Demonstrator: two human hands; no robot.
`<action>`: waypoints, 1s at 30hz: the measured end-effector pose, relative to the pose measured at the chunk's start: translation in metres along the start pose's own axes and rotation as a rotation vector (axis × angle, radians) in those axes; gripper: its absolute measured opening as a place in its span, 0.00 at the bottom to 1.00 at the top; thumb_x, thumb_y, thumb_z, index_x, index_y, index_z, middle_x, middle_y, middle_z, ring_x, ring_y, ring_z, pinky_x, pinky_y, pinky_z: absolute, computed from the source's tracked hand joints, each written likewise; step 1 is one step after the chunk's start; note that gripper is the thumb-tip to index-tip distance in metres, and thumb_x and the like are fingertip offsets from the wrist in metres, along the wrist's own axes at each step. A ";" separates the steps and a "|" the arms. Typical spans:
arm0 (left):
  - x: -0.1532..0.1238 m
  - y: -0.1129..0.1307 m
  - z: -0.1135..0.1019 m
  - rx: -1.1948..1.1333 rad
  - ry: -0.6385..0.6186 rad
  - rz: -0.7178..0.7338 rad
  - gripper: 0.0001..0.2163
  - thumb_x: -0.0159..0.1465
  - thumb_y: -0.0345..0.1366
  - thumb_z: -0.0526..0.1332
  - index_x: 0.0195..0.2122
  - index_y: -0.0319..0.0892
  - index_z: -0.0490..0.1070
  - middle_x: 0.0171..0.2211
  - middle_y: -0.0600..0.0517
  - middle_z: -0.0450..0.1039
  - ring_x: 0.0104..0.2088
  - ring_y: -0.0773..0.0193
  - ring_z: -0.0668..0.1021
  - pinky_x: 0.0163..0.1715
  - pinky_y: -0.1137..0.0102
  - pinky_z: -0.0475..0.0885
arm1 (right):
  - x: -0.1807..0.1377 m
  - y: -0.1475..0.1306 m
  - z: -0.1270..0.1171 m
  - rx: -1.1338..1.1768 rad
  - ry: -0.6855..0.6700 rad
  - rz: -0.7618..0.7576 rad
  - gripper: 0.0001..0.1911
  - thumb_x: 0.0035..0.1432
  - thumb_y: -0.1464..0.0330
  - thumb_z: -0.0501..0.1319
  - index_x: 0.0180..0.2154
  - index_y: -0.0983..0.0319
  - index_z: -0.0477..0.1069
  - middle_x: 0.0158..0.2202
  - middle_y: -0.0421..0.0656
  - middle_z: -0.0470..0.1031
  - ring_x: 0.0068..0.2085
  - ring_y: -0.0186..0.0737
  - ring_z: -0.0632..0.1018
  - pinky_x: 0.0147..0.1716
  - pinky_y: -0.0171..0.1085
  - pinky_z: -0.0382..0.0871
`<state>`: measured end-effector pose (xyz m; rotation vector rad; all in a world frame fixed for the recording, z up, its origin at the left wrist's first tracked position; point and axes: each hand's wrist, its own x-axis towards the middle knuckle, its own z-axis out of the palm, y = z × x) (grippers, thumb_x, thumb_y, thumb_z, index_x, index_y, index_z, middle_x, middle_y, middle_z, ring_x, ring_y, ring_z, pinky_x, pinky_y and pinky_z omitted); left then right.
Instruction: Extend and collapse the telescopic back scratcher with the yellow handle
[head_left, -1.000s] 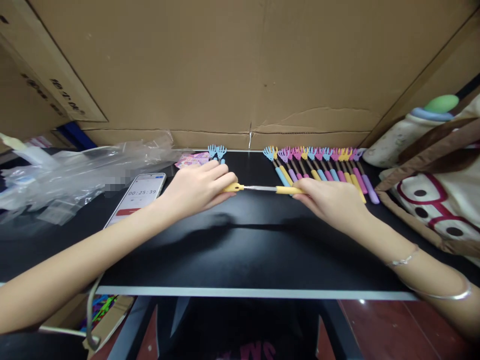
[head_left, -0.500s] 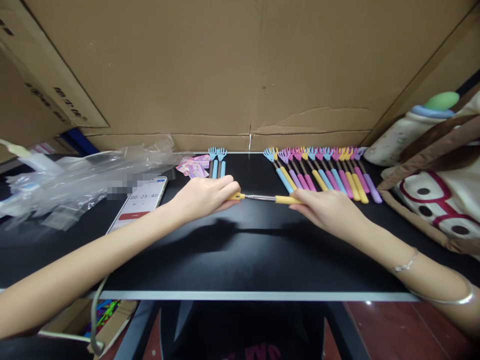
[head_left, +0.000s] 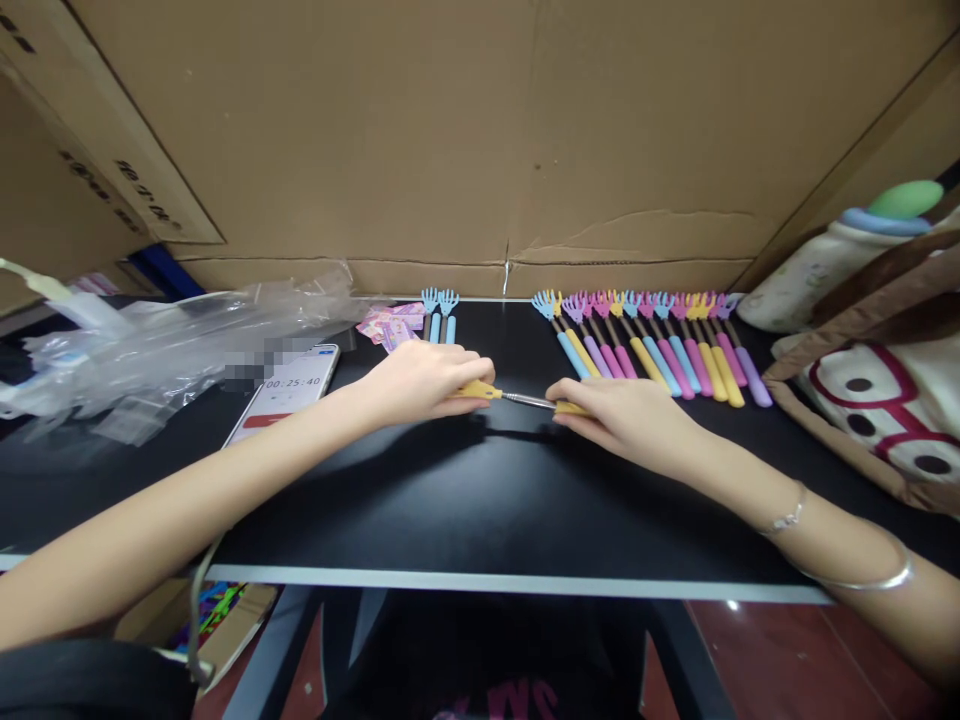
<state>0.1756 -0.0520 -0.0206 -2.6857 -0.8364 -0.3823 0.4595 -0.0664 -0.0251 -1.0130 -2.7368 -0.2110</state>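
1. The scene is evenly and quite brightly lit; the light comes from above and a little from the front, and the colours look natural.
2. The matt black desk gives a weak, soft sheen in its middle, without hard glare.
3. Soft shadows lie on the desk under the left hand and the right hand, with blurred edges.
4. The crumpled clear plastic bags show pale reflections.
5. One patch beside the white phone with a timer screen is pixelated.
6. The wide lens bends the brown cardboard wall and stretches the forearms at the lower corners.
7. The centre is sharp; the borders are slightly soft.
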 end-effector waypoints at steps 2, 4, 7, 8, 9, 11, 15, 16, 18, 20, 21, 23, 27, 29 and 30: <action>-0.002 0.000 0.006 -0.009 -0.055 -0.009 0.12 0.69 0.47 0.56 0.39 0.43 0.69 0.35 0.54 0.73 0.35 0.65 0.76 0.27 0.72 0.61 | 0.000 0.003 0.006 0.029 -0.011 -0.041 0.11 0.68 0.62 0.52 0.40 0.59 0.69 0.32 0.41 0.75 0.34 0.36 0.76 0.29 0.32 0.60; -0.003 0.001 0.010 -0.008 -0.097 -0.013 0.12 0.68 0.47 0.57 0.40 0.44 0.71 0.38 0.52 0.72 0.37 0.65 0.76 0.28 0.72 0.62 | 0.000 0.003 0.011 0.057 -0.021 -0.062 0.11 0.68 0.62 0.52 0.38 0.59 0.69 0.35 0.42 0.74 0.36 0.37 0.75 0.31 0.33 0.61; -0.004 0.003 0.013 -0.043 -0.145 -0.048 0.11 0.67 0.46 0.58 0.42 0.44 0.71 0.42 0.51 0.70 0.38 0.65 0.75 0.29 0.73 0.63 | -0.002 0.001 0.018 0.112 -0.047 -0.026 0.09 0.67 0.62 0.53 0.39 0.59 0.68 0.36 0.42 0.74 0.36 0.37 0.75 0.31 0.33 0.61; -0.005 0.003 0.014 -0.067 -0.160 -0.064 0.11 0.67 0.45 0.59 0.43 0.45 0.71 0.42 0.52 0.70 0.38 0.65 0.76 0.30 0.73 0.63 | -0.002 0.001 0.019 0.137 -0.059 -0.006 0.09 0.67 0.62 0.54 0.40 0.59 0.68 0.35 0.41 0.75 0.35 0.36 0.75 0.31 0.33 0.61; -0.005 0.002 0.014 -0.095 -0.177 -0.078 0.11 0.66 0.45 0.60 0.44 0.45 0.70 0.42 0.53 0.71 0.38 0.65 0.76 0.30 0.73 0.63 | -0.003 0.000 0.019 0.161 -0.076 0.014 0.09 0.66 0.62 0.54 0.40 0.59 0.68 0.35 0.41 0.74 0.34 0.36 0.75 0.30 0.33 0.61; -0.007 0.001 0.013 -0.148 -0.207 -0.105 0.11 0.65 0.45 0.61 0.45 0.46 0.70 0.42 0.54 0.71 0.39 0.66 0.76 0.31 0.74 0.63 | -0.003 0.001 0.018 0.199 -0.109 0.051 0.09 0.65 0.61 0.55 0.40 0.59 0.68 0.33 0.40 0.73 0.32 0.36 0.74 0.29 0.33 0.60; -0.011 -0.002 0.007 -0.197 -0.255 -0.155 0.12 0.65 0.46 0.62 0.45 0.45 0.68 0.43 0.55 0.72 0.38 0.67 0.76 0.32 0.74 0.63 | -0.004 0.007 0.013 0.226 -0.134 0.101 0.10 0.65 0.59 0.55 0.40 0.58 0.68 0.30 0.39 0.70 0.29 0.35 0.72 0.27 0.33 0.58; -0.013 -0.002 0.005 -0.210 -0.267 -0.167 0.12 0.65 0.46 0.62 0.45 0.46 0.68 0.43 0.55 0.72 0.38 0.67 0.76 0.32 0.74 0.64 | -0.005 0.009 0.013 0.228 -0.132 0.102 0.11 0.65 0.58 0.55 0.39 0.58 0.68 0.30 0.39 0.70 0.29 0.35 0.72 0.27 0.33 0.58; -0.016 -0.001 0.003 -0.237 -0.289 -0.184 0.12 0.65 0.46 0.62 0.45 0.46 0.67 0.44 0.55 0.72 0.39 0.67 0.76 0.33 0.74 0.64 | -0.006 0.012 0.014 0.219 -0.121 0.093 0.11 0.65 0.58 0.55 0.39 0.58 0.68 0.31 0.40 0.71 0.31 0.35 0.72 0.28 0.33 0.58; -0.018 0.001 0.003 -0.245 -0.300 -0.186 0.12 0.65 0.46 0.61 0.45 0.46 0.67 0.44 0.55 0.72 0.40 0.67 0.76 0.35 0.74 0.64 | -0.006 0.014 0.016 0.188 -0.097 0.075 0.10 0.65 0.60 0.55 0.39 0.58 0.68 0.33 0.41 0.72 0.32 0.36 0.73 0.28 0.33 0.59; -0.018 0.001 0.004 -0.238 -0.300 -0.184 0.12 0.65 0.46 0.61 0.45 0.46 0.67 0.44 0.55 0.72 0.41 0.66 0.76 0.35 0.74 0.64 | -0.004 0.014 0.017 0.164 -0.081 0.064 0.09 0.65 0.61 0.54 0.38 0.59 0.68 0.34 0.42 0.73 0.33 0.36 0.73 0.29 0.34 0.60; -0.018 0.001 0.004 -0.212 -0.304 -0.181 0.13 0.66 0.47 0.59 0.46 0.46 0.68 0.44 0.54 0.72 0.41 0.65 0.76 0.35 0.74 0.65 | -0.001 0.015 0.013 0.118 -0.051 0.035 0.08 0.66 0.63 0.54 0.38 0.59 0.68 0.36 0.43 0.74 0.35 0.38 0.74 0.31 0.35 0.62; -0.022 -0.004 -0.017 -0.209 -0.272 -0.185 0.15 0.70 0.48 0.52 0.49 0.46 0.68 0.45 0.53 0.73 0.42 0.64 0.76 0.38 0.72 0.67 | -0.014 0.020 -0.022 0.136 0.063 -0.024 0.09 0.66 0.62 0.55 0.43 0.58 0.70 0.39 0.45 0.76 0.40 0.40 0.76 0.37 0.38 0.68; -0.030 -0.006 -0.043 -0.201 -0.140 -0.206 0.14 0.71 0.46 0.50 0.49 0.46 0.69 0.46 0.52 0.73 0.46 0.63 0.75 0.44 0.70 0.67 | -0.045 0.023 -0.047 0.128 0.225 0.073 0.10 0.66 0.62 0.56 0.46 0.57 0.70 0.42 0.44 0.76 0.43 0.40 0.76 0.42 0.38 0.70; -0.036 -0.006 -0.059 -0.194 -0.053 -0.229 0.14 0.71 0.45 0.50 0.48 0.46 0.70 0.46 0.53 0.73 0.47 0.63 0.75 0.48 0.69 0.67 | -0.067 0.024 -0.059 0.103 0.292 0.133 0.11 0.66 0.62 0.56 0.48 0.56 0.70 0.45 0.45 0.76 0.44 0.39 0.76 0.44 0.39 0.70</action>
